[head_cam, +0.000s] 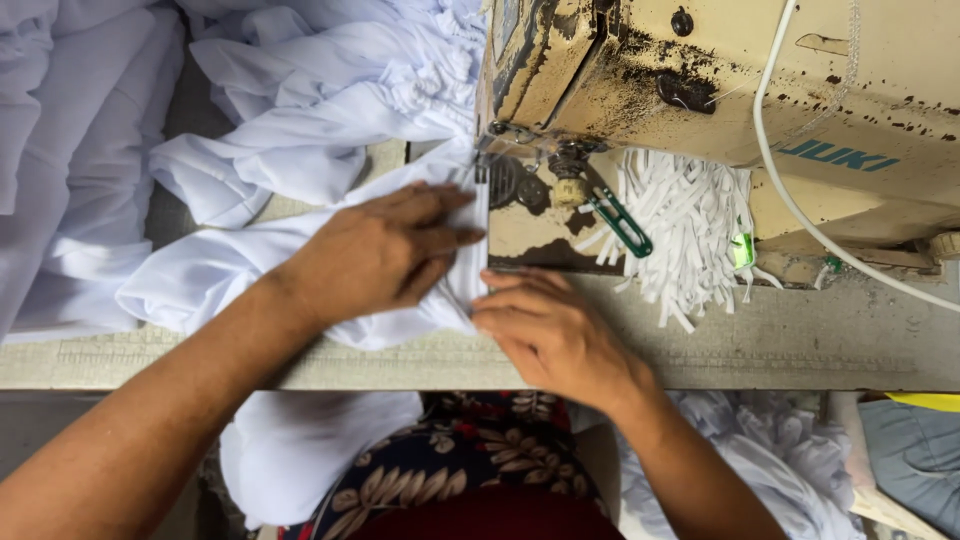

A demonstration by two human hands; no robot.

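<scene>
White fabric lay crumpled and gathered beyond the fingers, its folded edge drawn flat beneath them on the sewing machine bed. Left hand pressed down on the cloth, fingers extended and together. Right hand rested flat, fingertips touching the fabric edge. White elastic strips and green snips lay beyond the right fingers

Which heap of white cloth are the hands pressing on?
The white cloth under the left hand and right hand at the machine's needle; the other piles lie untouched.
</scene>
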